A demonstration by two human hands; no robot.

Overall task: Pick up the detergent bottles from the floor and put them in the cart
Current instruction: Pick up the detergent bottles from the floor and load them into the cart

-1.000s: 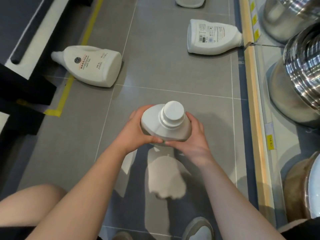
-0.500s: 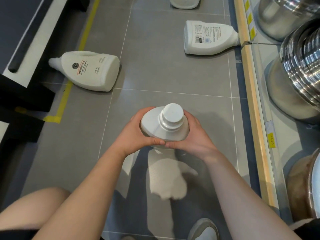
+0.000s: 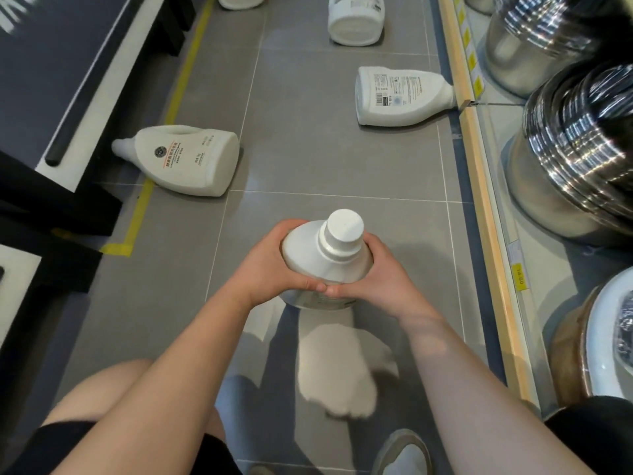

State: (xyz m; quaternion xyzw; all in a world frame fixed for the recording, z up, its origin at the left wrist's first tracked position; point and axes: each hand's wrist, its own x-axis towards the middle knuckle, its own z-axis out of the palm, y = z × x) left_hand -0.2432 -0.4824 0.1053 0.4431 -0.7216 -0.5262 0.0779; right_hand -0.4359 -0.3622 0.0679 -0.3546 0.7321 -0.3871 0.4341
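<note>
From the head camera we see a white detergent bottle (image 3: 318, 269) held upright above the grey floor (image 3: 325, 156), its cap (image 3: 344, 228) towards us. The left hand (image 3: 270, 269) clasps its left shoulder and the right hand (image 3: 385, 277) its right. The fingers of both curl round the body, and the thumbs meet on the near side. On the tiles lie a left bottle (image 3: 185, 162), a right bottle (image 3: 400, 96) with its neck by the shelf edge (image 3: 479, 159), and a far bottle (image 3: 356, 24).
</note>
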